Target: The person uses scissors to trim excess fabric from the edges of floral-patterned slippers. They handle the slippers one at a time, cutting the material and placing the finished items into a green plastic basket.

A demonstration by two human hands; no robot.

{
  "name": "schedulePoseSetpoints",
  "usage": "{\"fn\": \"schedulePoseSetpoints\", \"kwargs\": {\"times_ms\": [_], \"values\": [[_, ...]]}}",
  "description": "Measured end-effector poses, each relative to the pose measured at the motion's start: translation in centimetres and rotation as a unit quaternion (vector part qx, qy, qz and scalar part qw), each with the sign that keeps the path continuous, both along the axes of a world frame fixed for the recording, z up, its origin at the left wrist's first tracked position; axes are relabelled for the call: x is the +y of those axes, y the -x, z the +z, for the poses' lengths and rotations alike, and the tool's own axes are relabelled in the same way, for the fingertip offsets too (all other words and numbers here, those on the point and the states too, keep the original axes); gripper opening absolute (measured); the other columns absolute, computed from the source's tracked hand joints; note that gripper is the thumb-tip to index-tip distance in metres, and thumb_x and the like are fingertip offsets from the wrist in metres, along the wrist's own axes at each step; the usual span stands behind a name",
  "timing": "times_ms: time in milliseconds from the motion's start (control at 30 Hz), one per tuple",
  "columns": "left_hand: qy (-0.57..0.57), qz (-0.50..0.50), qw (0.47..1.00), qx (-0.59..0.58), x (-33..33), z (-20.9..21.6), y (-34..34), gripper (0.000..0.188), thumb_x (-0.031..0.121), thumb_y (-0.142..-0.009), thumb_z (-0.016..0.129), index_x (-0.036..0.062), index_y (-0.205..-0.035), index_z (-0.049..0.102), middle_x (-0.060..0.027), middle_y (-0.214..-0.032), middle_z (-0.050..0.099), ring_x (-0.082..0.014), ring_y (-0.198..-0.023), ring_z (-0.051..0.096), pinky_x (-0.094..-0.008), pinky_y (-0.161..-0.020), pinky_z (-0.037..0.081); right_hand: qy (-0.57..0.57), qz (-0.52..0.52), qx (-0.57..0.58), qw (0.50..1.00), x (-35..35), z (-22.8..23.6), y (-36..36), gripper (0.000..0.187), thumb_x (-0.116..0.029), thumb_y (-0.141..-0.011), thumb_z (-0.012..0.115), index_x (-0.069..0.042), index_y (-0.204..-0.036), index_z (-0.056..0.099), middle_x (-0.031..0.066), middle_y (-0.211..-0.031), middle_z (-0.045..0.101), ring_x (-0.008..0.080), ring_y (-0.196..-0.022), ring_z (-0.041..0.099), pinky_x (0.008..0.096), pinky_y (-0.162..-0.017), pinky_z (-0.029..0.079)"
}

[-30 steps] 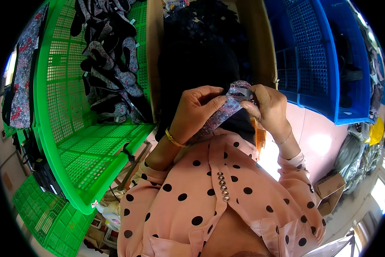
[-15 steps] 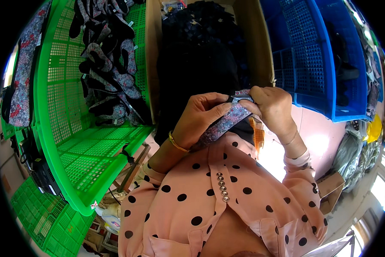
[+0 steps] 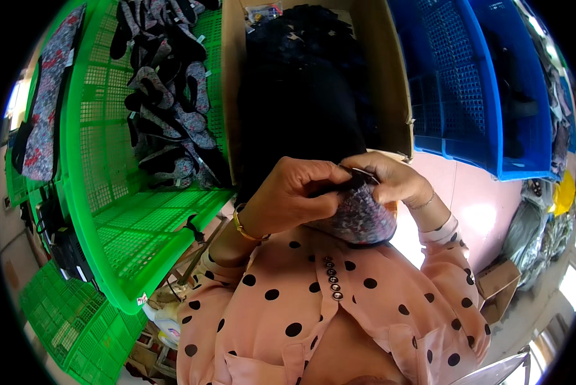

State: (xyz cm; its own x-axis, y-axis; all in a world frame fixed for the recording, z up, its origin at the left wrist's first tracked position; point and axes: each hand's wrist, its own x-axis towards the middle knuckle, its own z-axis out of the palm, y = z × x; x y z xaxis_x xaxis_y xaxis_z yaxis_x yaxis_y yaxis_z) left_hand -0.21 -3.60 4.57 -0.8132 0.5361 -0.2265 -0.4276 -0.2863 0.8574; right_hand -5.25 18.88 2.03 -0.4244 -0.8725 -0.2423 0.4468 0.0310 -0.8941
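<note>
In front of my chest I hold a floral fabric slipper (image 3: 364,217), grey-blue with reddish flecks and a black edge. My left hand (image 3: 296,196) is closed, its thumb and fingers pinching the slipper's black edge. My right hand (image 3: 394,181) is closed around the other side of that edge, with the thumb pressed on the floral cloth. A thin, shiny, slender piece (image 3: 365,172) shows by the right fingers; its kind is too small to tell. The patterned end of the slipper hangs rounded below both hands.
Left stands a green plastic crate (image 3: 118,218) with several similar floral and black slippers (image 3: 172,115). Ahead, a cardboard box (image 3: 390,70) holds dark scraps (image 3: 301,38). Blue crates (image 3: 455,83) are on the right, with plastic bags (image 3: 525,221) below them.
Both hands have come down slightly toward my chest. The slipper has been turned, so its rounded floral end now hangs below my right hand and its black edge is between my fingers.
</note>
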Motion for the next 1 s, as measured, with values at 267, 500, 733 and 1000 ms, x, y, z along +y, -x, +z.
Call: {"fn": "schedulePoseSetpoints", "kwargs": {"times_ms": [267, 500, 733, 1000], "values": [[0.076, -0.127, 0.989, -0.007, -2.9, -1.8, 0.0, 0.055, 0.006, -0.078, 0.077, -0.0026, -0.125, 0.05, -0.0076, -0.108, 0.061, -0.0092, -0.098, 0.056, -0.0246, -0.085, 0.048, -0.053, -0.056, 0.009, 0.997, -1.0, 0.1, -1.2, 0.014, -0.005, -0.085, 0.075, -0.005, -0.084, 0.061, -0.0077, -0.074, 0.057, -0.0006, -0.072, 0.048, 0.0189, -0.062, 0.041], [0.148, -0.171, 0.971, 0.078, -2.4, -0.9, -1.0, 0.055, 0.015, -0.065, 0.088, -0.003, -0.108, 0.059, -0.0046, -0.092, 0.065, -0.0088, -0.085, 0.059, -0.0252, -0.077, 0.05, -0.151, 0.022, 0.167, 0.974, -2.0, 0.9, -1.2, 0.032, -0.017, -0.076, 0.082, 0.001, -0.092, 0.061, 0.0072, -0.077, 0.061, 0.0108, -0.073, 0.057, 0.0267, -0.065, 0.046], [0.065, -0.141, 0.986, -0.055, -1.5, -1.6, -0.9, 0.038, 0.004, -0.07, 0.079, -0.0025, -0.104, 0.064, -0.0011, -0.091, 0.067, -0.0041, -0.083, 0.058, -0.0212, -0.076, 0.049, -0.129, 0.107, 0.108, 0.98, -1.5, 0.8, -0.3, 0.059, -0.036, -0.067, 0.089, 0.001, -0.102, 0.06, 0.0088, -0.086, 0.064, 0.0145, -0.078, 0.061, 0.0282, -0.067, 0.048], [0.271, 0.051, 0.958, 0.081, -2.0, -2.0, 0.9, 0.021, 0.0, -0.069, 0.068, 0.0021, -0.089, 0.064, -0.0044, -0.072, 0.062, -0.0125, -0.065, 0.059, -0.0262, -0.061, 0.047, -0.194, -0.024, 0.405, 0.893, -3.3, -0.2, 1.3, 0.033, -0.025, -0.076, 0.081, -0.003, -0.086, 0.059, 0.0122, -0.072, 0.062, 0.0288, -0.066, 0.063, 0.0332, -0.057, 0.045]]}}
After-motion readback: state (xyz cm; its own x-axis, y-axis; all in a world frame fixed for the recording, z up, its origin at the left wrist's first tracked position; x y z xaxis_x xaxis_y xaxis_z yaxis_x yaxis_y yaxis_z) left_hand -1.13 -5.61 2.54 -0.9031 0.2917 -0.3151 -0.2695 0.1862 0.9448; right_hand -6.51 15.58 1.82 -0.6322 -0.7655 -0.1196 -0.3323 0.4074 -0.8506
